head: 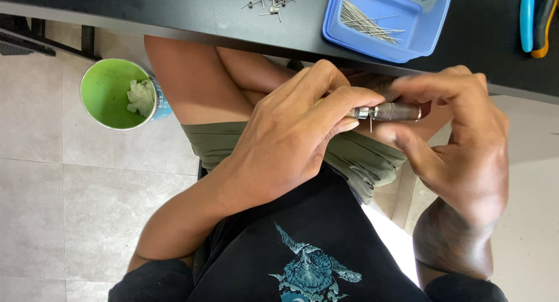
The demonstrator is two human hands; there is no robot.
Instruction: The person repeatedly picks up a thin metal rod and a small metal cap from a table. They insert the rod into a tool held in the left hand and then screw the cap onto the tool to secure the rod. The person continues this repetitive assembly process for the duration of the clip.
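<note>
Both hands, left hand (291, 133) and right hand (460, 139), grip a small metal tool (389, 111) with closed fingers, below the counter (174, 11).

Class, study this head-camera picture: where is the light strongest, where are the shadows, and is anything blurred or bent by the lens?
Head view: bright daylight on the pale tiled floor; the black tabletop is dark, with soft sheen; shadow lies under its edge. Both hands, left hand and right hand, and the small metal-tipped brown tool are sharp. The table edge slants; no clear lens bending shows.
</note>
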